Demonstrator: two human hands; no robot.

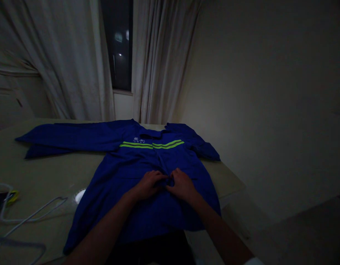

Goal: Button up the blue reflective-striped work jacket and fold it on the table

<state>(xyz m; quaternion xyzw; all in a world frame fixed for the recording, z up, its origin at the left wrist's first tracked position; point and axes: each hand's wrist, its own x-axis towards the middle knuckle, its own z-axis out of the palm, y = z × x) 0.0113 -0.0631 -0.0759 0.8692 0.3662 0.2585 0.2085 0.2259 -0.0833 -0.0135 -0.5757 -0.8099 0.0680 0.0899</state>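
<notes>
A blue work jacket [114, 195] with a yellow-green reflective stripe across the chest lies spread front side up, its collar away from me. Its left-hand sleeve stretches out flat, while the other is folded short at the right. My left hand [152, 184] and my right hand [182, 184] meet at the middle of the front opening, below the stripe. Both have their fingers closed in a pinch on the jacket's front edges. Whatever small fastening may sit between the fingertips is hidden.
The jacket rests on a pale table [62, 173], whose right corner ends near the wall. White wire hangers [29, 219] lie at the left, beside a dark and yellow object [12, 197]. A bright round spot [80, 196] shows near the hem. Curtains [164, 59] hang behind.
</notes>
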